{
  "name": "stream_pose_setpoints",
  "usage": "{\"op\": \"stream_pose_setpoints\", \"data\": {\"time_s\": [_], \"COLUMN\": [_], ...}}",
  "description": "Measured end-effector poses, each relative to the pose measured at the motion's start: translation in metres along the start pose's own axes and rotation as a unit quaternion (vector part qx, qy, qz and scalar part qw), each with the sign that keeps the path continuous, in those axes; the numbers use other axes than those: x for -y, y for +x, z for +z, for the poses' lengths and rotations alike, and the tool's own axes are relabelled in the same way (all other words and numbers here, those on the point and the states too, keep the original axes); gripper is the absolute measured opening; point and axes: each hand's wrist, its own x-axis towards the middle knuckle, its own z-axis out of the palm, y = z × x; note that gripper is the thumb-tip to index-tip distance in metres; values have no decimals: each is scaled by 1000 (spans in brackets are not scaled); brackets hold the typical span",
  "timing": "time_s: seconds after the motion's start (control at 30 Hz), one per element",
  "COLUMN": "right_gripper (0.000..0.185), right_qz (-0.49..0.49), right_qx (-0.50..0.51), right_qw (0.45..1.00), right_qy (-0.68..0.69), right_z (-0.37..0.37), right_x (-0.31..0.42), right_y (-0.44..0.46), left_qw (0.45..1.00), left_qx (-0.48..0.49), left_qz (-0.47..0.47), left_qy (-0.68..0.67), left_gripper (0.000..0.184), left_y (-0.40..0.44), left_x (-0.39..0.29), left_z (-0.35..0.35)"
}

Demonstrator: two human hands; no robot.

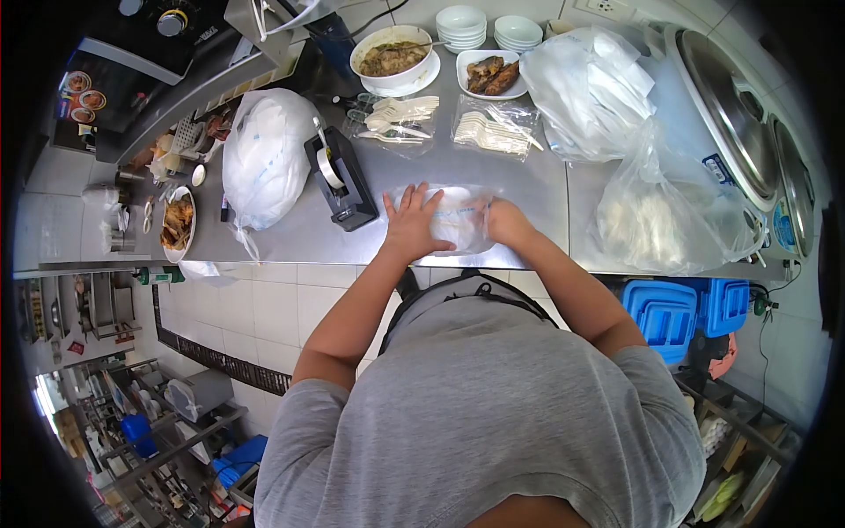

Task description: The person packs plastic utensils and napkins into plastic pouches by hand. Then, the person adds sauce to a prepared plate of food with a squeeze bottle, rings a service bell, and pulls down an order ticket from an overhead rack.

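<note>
A clear plastic bag (462,220) with something white inside lies flat near the front edge of the steel counter (528,189). My left hand (411,222) rests on the bag's left side, fingers spread. At the bag's right side my right hand (508,222) is closed, its fingers curled at the plastic edge; what they pinch is hidden. Left of my left hand stands a black tape dispenser (343,180). Behind the bag lie a plastic pack of wooden forks (400,119) and a second pack of wooden cutlery (495,128).
A full white bag (268,158) sits at the left, beside a dish of food (178,224). Toward the back are a bowl of food (392,57), a square dish (491,75) and stacked bowls (461,26). Plastic bags (647,220) and large metal lids (726,101) occupy the right.
</note>
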Motion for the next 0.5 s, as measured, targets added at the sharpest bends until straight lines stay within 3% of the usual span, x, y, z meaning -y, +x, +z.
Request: {"op": "stream_pose_setpoints", "data": {"time_s": [0.03, 0.13, 0.23, 0.33, 0.43, 0.5], "right_gripper": [40, 40, 33, 25, 27, 26], "right_qz": [4, -14, -34, 22, 6, 9], "right_qx": [27, -45, -85, -19, -127, -153], "right_qw": [999, 993, 996, 997, 990, 988], "right_qy": [18, 106, 5, -73, 56, -2], "right_z": [0, -4, -6, 3, 28, 17], "right_x": [-5, 3, 28, 23, -10, -5], "right_y": [1, -6, -10, -5, -3, -8], "left_qw": [1000, 1000, 1000, 1000, 1000, 1000], "left_qx": [2, 6, 7, 7, 13, 15], "left_qz": [-1, -4, -5, -3, -3, -4], "left_qy": [0, 0, -3, -4, -9, -11], "left_gripper": [103, 104, 105, 105, 106, 107], "left_y": [0, 2, 2, 2, 2, 1], "left_x": [0, 0, -1, 1, 1, 1], "left_z": [0, 0, 2, 3, 1, 0]}}
